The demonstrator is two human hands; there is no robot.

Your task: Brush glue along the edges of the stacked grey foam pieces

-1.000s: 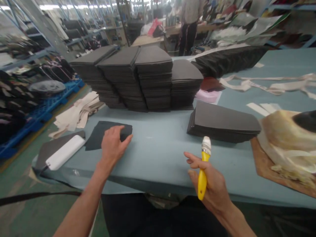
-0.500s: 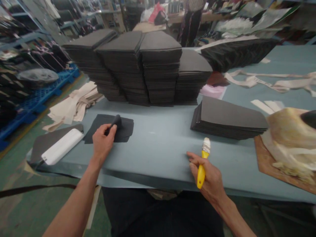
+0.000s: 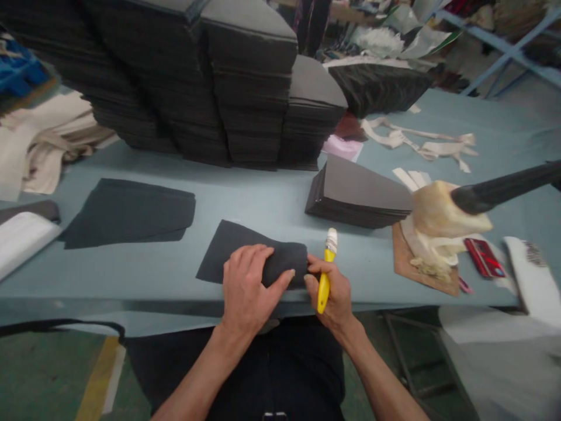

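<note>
My left hand (image 3: 246, 285) lies over a dark grey sheet piece (image 3: 214, 257) near the table's front edge, fingers together on top and thumb on its near side. Under this hand the sheet bulges slightly. In my right hand (image 3: 336, 292) is a paintbrush (image 3: 325, 285) with a yellow handle, its pale bristles pointing away from me. The thumb and index finger of that hand are at the sheet's right end; whether they pinch it is hard to tell. Left of my hands, more dark sheet pieces (image 3: 131, 210) lie overlapped on the table.
Tall stacks of dark pieces (image 3: 249, 88) stand at the back. A lower stack (image 3: 363, 193) sits right of centre. Farther right, a yellowish block (image 3: 438, 207) with a dark rod rests on a brown board (image 3: 403, 263). Cloth strips (image 3: 52, 140) lie at the left.
My left hand has brought one dark sheet rightward from the overlapped pieces to in front of me. My right hand, still holding the paintbrush, now meets its right end. The view has shifted.
</note>
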